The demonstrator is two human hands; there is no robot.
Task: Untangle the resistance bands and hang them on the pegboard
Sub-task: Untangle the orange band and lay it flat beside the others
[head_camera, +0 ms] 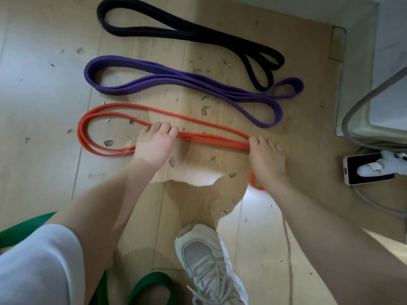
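Three folded resistance bands lie in rows on the wooden floor: a black band [187,31] farthest, a purple band [176,82] in the middle, a thin red band [99,128] nearest. My left hand [154,144] rests on the red band's strands near the middle, fingers bent over them. My right hand [266,159] presses on the red band's right part, and a red loop [255,183] shows under the wrist. Whether either hand grips the strands is hidden. A green band [152,285] lies by my foot at the bottom. No pegboard is in view.
A phone [370,170] on a white holder sits at the right, with a grey cable [361,102] curving past it beside a pale wall base. My white shoe [211,263] and white-clad knee [37,267] fill the bottom. The floor is scuffed.
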